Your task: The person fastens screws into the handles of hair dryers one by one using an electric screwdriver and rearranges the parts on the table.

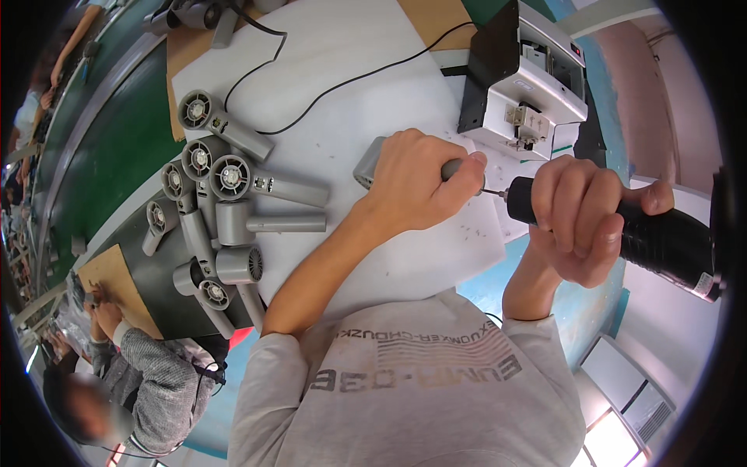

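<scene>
My left hand [424,179] is closed around a grey hair dryer [368,165]. Part of its round head shows left of the fingers, and the grey end of its handle sticks out by the thumb; the hand hides the rest. In my right hand [576,218] is a black electric screwdriver [673,245], lying nearly level. Its thin bit points left and reaches the handle end beside my left thumb. Whether the bit sits on a screw is too small to tell. Several more grey hair dryers [292,189] lie in a cluster left of my left forearm.
A white and black screw feeder [533,93] stands on the far right of the white foam sheet [366,101]. A black cable [342,86] crosses the sheet. At lower left, a co-worker in a grey sleeve [159,358] works at the bench. A green conveyor belt [117,156] runs along the left.
</scene>
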Tool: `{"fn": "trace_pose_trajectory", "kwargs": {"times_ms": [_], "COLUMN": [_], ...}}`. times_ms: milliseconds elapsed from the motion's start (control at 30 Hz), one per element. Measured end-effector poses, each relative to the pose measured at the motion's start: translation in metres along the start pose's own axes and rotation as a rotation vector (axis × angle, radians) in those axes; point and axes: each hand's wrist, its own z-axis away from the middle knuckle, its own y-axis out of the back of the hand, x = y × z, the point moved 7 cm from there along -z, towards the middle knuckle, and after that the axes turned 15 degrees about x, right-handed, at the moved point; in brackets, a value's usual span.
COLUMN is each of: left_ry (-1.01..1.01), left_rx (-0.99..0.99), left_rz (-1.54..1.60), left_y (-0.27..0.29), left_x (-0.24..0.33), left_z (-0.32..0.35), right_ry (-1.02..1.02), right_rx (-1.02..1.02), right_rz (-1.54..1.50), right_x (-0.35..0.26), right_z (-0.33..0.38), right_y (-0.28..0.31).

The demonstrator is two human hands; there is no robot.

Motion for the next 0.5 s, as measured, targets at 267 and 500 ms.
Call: {"fn": "trace_pose_trajectory", "kwargs": {"times_ms": [267,500], "left_ry": [0.021,0.094], "left_rx": [-0.014,-0.002], "left_rz": [-0.025,0.149], "left_y": [0.002,0.002], "left_x": [0.003,0.006], "left_z": [0.004,0.005], "right_ry": [0.013,0.062], "right_rx": [0.068,-0.177], "right_rz": [-0.04,0.098], "right_x": [-0.006,-0.015], "right_z": [-0.01,-0.01], "right_y": [-0.008,-0.014]}}
